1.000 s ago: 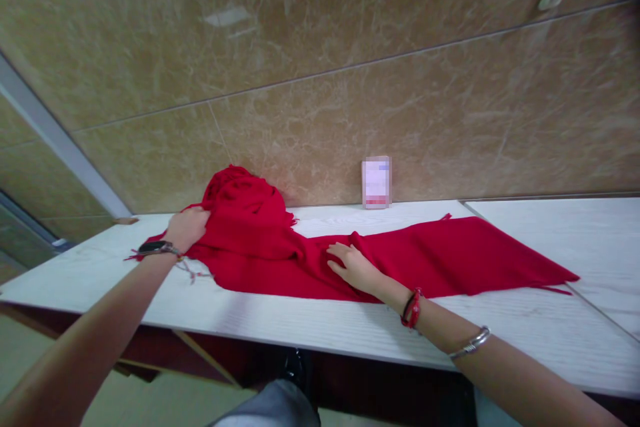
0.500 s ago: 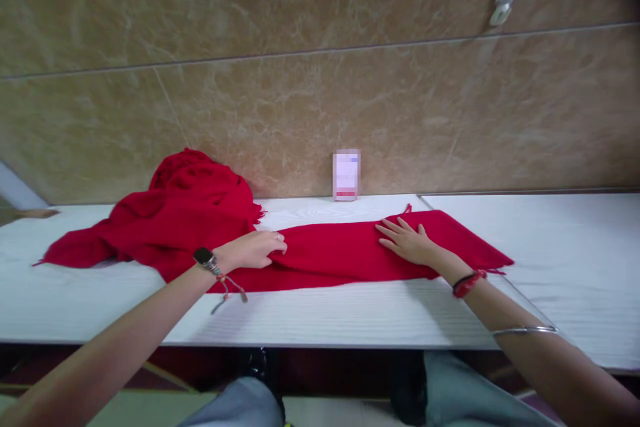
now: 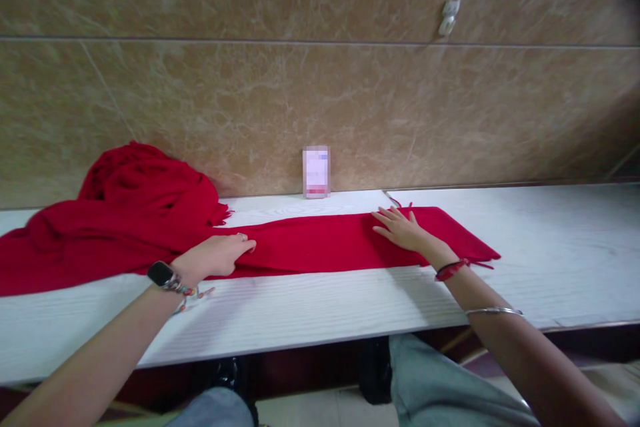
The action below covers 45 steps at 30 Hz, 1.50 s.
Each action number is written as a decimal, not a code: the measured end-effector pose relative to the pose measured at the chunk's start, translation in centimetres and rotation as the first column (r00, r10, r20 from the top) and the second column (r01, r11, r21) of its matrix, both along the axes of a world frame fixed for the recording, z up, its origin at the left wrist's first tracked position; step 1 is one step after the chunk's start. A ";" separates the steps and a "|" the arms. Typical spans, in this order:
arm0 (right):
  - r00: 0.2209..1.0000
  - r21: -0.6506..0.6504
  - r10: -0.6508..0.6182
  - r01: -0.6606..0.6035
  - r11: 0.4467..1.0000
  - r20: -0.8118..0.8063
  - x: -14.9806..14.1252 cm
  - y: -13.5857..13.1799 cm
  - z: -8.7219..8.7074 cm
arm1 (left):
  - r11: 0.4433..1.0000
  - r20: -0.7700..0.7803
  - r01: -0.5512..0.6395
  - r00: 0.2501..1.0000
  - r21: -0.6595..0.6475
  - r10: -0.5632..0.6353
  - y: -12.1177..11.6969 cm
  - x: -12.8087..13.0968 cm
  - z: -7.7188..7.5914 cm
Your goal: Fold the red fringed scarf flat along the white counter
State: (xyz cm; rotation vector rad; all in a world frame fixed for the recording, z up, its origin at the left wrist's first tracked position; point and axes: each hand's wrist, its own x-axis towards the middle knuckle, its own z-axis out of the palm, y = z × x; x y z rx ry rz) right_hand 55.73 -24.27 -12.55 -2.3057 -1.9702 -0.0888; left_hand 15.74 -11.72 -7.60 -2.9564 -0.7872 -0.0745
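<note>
A red fringed scarf [image 3: 320, 243] lies along the white surface, its right part laid out in a long, fairly flat strip. The left part of the scarf rises in a loose heap against the wall. My left hand [image 3: 220, 257] is closed with fingers curled on the strip's near side, beside the heap, pinching the cloth; its fingertips are partly hidden. My right hand [image 3: 403, 230] rests flat with fingers spread on the strip, toward its right end. Thin fringe shows at the right corner and behind the right fingertips.
A white tabletop or bench [image 3: 550, 253] runs along a brown marbled wall [image 3: 280, 107]. A phone-like upright card with a blurred front [image 3: 317, 173] leans on the wall behind the scarf. A small white cat-shaped fitting [image 3: 449, 17] is on the wall. My legs are below the front edge.
My hands are farther apart along the scarf, and the strip between them is longer and smoother. The view has shifted, so the heap and card appear farther left.
</note>
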 end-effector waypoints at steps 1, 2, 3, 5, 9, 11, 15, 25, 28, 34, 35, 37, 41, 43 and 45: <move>0.998 0.035 0.049 -0.048 0.998 -0.027 -1.1 0.1 0.5 | 0.998 -0.086 0.027 0.996 -0.054 -0.031 -0.4 0.5 0.4; 0.991 0.065 0.115 -0.111 0.992 -0.065 -2.3 0.3 1.1 | 0.992 -0.156 0.050 0.985 -0.113 -0.068 -0.9 1.1 0.8; 0.974 0.089 0.198 -0.189 0.978 -0.109 -3.6 0.4 1.5 | 0.985 -0.198 0.061 0.976 -0.161 -0.092 -1.3 1.9 1.2; 0.910 0.110 0.373 -0.358 0.927 -0.182 -6.4 0.4 2.0 | 0.971 -0.251 0.063 0.960 -0.233 -0.122 -2.0 3.6 1.8; 0.826 0.045 0.530 -0.532 0.845 -0.194 -10.2 0.0 1.2 | 0.950 -0.129 0.082 0.984 -0.300 -0.126 -2.8 6.7 1.2; 0.833 0.004 0.529 -0.535 0.845 -0.164 -10.8 -0.4 0.5 | 0.963 0.007 0.066 0.998 -0.261 -0.067 -3.0 7.6 -0.2; 0.847 -0.030 0.513 -0.521 0.853 -0.140 -10.5 -0.8 0.2 | 0.971 -0.059 -0.088 0.995 -0.222 0.077 -2.9 8.2 -3.4; 0.931 -0.011 0.354 -0.356 0.934 -0.086 -9.3 2.7 0.1 | 0.971 -0.076 -0.164 0.985 -0.173 0.152 -1.2 9.5 -4.4; 0.921 -0.022 0.389 -0.389 0.921 -0.014 -8.7 3.3 -0.7 | 0.981 -0.021 -0.143 0.990 -0.130 0.142 -0.7 10.4 -5.0; 0.946 -0.051 0.296 -0.291 0.955 0.136 -1.9 2.3 -1.6 | 0.973 -0.006 -0.195 0.981 -0.121 0.196 -0.7 10.9 -5.5; 0.958 -0.059 0.242 -0.235 0.970 0.156 -0.1 1.9 -1.7 | 0.973 0.002 -0.200 0.979 -0.118 0.201 -0.7 10.9 -5.4; 0.974 -0.053 0.112 -0.104 0.993 0.198 3.7 0.6 -1.9 | 0.967 0.011 -0.227 0.973 -0.118 0.230 -0.8 10.9 -5.4; 0.975 -0.096 -0.015 0.037 0.995 0.222 9.3 -1.5 -2.0 | 0.939 0.006 -0.312 0.949 -0.147 0.316 -0.9 10.9 -5.3; 0.972 -0.074 -0.100 0.118 0.990 0.214 9.7 -1.6 -1.5 | 0.931 0.010 -0.327 0.943 -0.161 0.333 -0.9 10.9 -5.3; 0.972 0.003 -0.156 0.158 0.987 0.174 8.0 -0.7 -0.7 | 0.930 0.019 -0.327 0.942 -0.165 0.335 -0.9 10.9 -5.3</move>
